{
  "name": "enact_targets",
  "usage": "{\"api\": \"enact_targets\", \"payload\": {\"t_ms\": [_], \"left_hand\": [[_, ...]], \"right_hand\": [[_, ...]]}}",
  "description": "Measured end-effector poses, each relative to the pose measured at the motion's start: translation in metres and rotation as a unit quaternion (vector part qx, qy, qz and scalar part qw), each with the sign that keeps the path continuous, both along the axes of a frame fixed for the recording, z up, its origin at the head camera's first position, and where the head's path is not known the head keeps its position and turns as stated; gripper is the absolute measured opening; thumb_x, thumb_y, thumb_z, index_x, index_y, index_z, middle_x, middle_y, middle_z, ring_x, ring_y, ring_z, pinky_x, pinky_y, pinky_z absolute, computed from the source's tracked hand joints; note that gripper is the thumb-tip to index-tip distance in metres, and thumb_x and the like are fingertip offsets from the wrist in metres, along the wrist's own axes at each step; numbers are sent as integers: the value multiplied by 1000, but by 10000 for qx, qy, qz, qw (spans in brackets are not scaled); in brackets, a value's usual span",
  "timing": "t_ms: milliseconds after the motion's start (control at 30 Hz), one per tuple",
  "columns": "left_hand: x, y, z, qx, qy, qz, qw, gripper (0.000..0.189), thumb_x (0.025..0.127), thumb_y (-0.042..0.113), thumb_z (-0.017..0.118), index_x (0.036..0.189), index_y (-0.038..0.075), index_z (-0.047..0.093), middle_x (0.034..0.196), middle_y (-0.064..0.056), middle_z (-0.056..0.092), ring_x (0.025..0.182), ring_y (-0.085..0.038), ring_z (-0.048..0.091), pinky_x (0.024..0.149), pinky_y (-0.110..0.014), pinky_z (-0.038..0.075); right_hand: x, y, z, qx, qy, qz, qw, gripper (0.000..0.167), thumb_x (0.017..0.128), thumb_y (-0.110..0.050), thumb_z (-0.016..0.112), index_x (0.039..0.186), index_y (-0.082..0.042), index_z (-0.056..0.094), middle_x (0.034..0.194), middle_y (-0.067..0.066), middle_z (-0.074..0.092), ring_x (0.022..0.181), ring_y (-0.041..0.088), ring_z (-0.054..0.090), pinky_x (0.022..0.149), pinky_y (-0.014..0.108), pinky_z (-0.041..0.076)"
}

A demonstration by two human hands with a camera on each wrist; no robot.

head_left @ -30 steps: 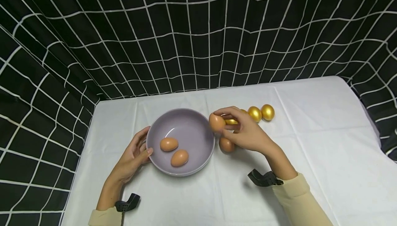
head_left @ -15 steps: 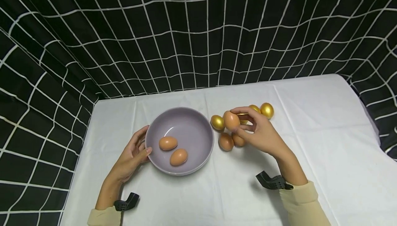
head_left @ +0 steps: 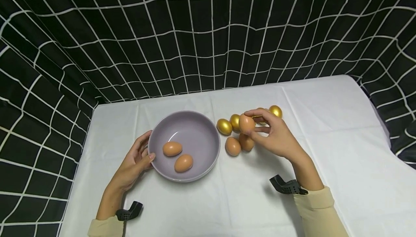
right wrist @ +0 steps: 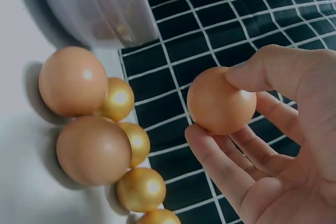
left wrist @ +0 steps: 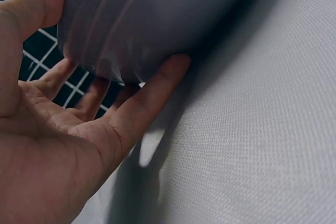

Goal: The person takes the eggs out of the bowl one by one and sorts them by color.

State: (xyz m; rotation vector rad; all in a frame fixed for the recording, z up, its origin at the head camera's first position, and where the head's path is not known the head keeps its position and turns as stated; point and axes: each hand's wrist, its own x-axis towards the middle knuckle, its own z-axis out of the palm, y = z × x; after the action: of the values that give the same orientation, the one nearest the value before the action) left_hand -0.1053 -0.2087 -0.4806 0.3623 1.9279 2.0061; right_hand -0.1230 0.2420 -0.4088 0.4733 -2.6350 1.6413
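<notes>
Head view: the half-curled left hand [head_left: 131,164] grips a round glossy mauve bowl [head_left: 199,136]; the right hand [head_left: 274,136] pinches a smooth brown egg [head_left: 246,124].

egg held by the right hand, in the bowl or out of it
Out: the head view shows the right hand holding the egg right of the bowl, not over it.

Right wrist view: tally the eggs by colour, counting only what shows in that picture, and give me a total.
Brown eggs: 3, one of them held in the right hand
Golden eggs: 4, the lowest cut off by the picture's bottom edge
Total: 7
</notes>
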Motion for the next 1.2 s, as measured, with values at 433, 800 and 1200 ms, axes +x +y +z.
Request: {"api": "enact_targets", "payload": {"t_ms": [433,800,1200], "left_hand": [[-2,1,2,-49,-22,44,10000,75,105,3,58,168,20,21,171,-14,24,142,-4,51,96,-33,63],[-1,2,3,-59,-30,42,10000,75,105,4,58,169,21,21,171,-14,24,143,-4,50,97,-33,63],[1,0,0,1,-64,66,10000,75,105,3,58,168,20,22,171,-13,26,142,-4,52,96,-33,63]], "right_hand": [[-1,15,-2,1267,105,-340,9913,44,92,-3,76,134,-6,65,134,13,65,113,31,67,88,38,66],[1,21,-8,2000,-131,-361,9790,39,92,-8,75,130,-6,67,125,18,68,112,35,69,89,50,63],[0,20,-15,2285,-204,-151,9732,42,88,-7,76,129,-4,68,119,17,69,105,32,65,83,41,54]]}}
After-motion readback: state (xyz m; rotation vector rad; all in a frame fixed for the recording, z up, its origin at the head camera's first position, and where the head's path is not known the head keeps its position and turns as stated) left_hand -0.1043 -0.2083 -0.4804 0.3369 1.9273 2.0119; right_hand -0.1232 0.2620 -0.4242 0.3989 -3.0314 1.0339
